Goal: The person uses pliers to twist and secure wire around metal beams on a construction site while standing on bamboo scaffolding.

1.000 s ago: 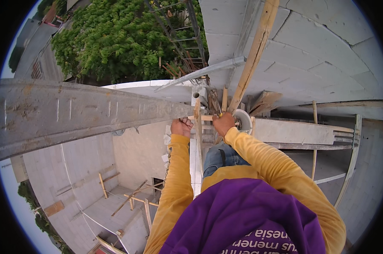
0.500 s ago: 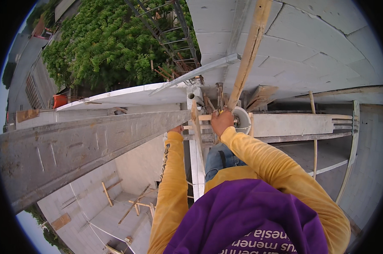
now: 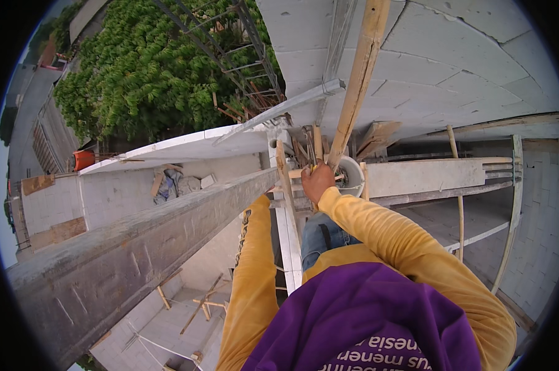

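Note:
My right hand (image 3: 318, 180) is closed beside a white bucket (image 3: 357, 176), its fingers curled round something mostly hidden, with a small yellow bit showing at the fingertips. A short wooden stick (image 3: 318, 141) stands just beyond that hand. My left arm (image 3: 255, 247), in a yellow sleeve, reaches up to the narrow-looking end of a long grey metal channel (image 3: 149, 229). The left hand is almost wholly hidden there, and its fingers do not show. A narrow wooden strip (image 3: 285, 176) stands between my two hands.
A bamboo pole (image 3: 361, 74) slants up from near the bucket, beside a light metal bar (image 3: 279, 111). Block wall (image 3: 471, 55) rises at the right. A plank platform (image 3: 428, 179) lies right of the bucket. Far below left is a lower floor (image 3: 187, 321); trees (image 3: 162, 68) stand beyond.
The metal channel's left end sits lower in the picture, uncovering a heap of rubble behind it. My right hand has shifted slightly left, and a wooden stick now shows upright beyond it.

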Demonstrator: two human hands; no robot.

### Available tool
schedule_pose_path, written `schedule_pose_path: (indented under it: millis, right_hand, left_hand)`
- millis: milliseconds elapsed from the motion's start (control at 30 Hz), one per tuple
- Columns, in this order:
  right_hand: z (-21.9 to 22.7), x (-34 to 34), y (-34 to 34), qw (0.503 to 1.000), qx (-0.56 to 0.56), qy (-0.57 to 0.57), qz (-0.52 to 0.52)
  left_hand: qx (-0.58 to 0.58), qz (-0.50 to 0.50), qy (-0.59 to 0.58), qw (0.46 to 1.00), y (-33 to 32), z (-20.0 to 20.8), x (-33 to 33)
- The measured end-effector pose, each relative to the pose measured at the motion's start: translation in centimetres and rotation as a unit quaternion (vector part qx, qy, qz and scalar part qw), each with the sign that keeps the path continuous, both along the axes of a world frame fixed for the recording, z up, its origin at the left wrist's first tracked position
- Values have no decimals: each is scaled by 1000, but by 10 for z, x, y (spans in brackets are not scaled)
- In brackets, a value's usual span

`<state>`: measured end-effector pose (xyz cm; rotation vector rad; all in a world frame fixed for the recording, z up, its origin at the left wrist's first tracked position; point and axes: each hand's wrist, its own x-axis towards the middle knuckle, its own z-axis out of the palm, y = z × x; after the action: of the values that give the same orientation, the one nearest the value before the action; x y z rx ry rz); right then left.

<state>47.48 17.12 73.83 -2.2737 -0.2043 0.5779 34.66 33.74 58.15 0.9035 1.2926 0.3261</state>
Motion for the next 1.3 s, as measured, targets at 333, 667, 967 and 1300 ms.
schedule_pose_path:
  millis: [333, 667, 967, 1300]
  right_hand:
    - [25, -16, -29, 977, 112, 127, 127]
    - [45, -12, -28, 964, 112, 173, 171]
    - [7, -14, -31, 986, 87, 55, 131]
    - [7, 3, 4, 988, -54, 43, 138]
  left_hand:
    - [-22, 14, -17, 1000, -33, 72, -13]
    - [-72, 36, -101, 992, -37, 16, -26]
    - [-110, 53, -149, 981, -42, -1, -23]
    - [-121, 51, -147, 980, -46, 23, -30]
